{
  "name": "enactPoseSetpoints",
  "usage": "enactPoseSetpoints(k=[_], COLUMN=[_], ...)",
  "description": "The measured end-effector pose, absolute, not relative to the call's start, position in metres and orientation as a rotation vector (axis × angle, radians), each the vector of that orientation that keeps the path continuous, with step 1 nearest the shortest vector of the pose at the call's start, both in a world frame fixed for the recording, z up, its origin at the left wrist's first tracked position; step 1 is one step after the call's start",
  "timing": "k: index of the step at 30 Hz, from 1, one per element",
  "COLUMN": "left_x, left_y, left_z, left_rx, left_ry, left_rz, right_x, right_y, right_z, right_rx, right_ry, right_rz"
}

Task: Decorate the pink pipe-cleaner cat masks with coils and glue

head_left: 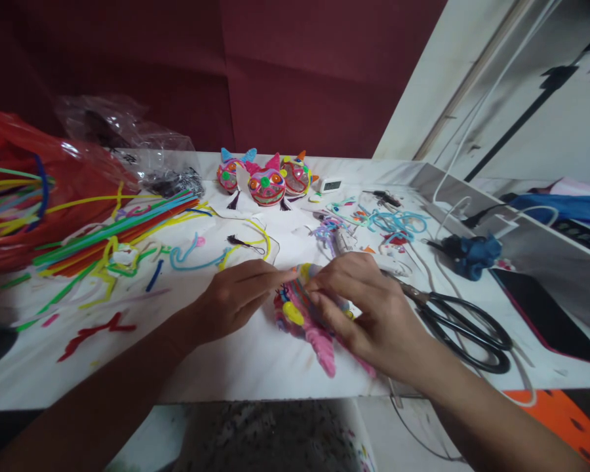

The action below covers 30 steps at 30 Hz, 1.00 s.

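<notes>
Craft workspace, bundled pipe cleaners (113,236), scissors (440,303)

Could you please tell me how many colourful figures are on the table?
4: a blue-eared figure, a pink-eared figure and an orange-eared figure together at the back; a pink figure, partly covered by the right hand. Others may be hidden.

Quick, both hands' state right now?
Left hand: outstretched, at the pink craft piece; grip can't be told.
Right hand: curled over it; grip unclear.
</notes>
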State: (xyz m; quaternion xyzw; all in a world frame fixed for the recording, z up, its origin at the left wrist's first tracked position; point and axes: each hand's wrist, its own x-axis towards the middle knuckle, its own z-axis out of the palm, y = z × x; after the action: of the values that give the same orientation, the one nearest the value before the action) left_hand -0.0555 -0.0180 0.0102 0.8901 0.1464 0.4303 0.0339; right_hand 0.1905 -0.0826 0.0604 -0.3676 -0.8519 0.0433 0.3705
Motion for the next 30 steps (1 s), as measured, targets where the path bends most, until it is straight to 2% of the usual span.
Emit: enactPoseSetpoints(k=[5, 13, 18, 23, 30], left_x=[-0.054, -0.050, -0.052, -0.052, -0.057], left_y=[-0.024, -0.025, -0.024, -0.022, -0.022], left_z=[0.016, 0.012, 0.019, 0.020, 0.018], left_rx=[2.637, 2.432, 2.558, 2.702, 2.841], left_ry=[0.631, 0.620, 0.641, 0.574, 0.510], left_rz=[1.281, 1.369, 1.308, 1.391, 1.508], right_x=[0.181, 0.170, 0.174, 0.177, 0.174], right_y=[-0.068, -0.056, -0.052, -0.052, -0.051], right_z=[0.067, 0.078, 0.084, 0.086, 0.085], right_rx=[-1.078, -1.139, -1.124, -1.151, -1.150], right_ry=[-2.310, -2.361, -2.271, -2.241, -2.252], right_rz=[0.198, 0.378, 0.578, 0.682, 0.719])
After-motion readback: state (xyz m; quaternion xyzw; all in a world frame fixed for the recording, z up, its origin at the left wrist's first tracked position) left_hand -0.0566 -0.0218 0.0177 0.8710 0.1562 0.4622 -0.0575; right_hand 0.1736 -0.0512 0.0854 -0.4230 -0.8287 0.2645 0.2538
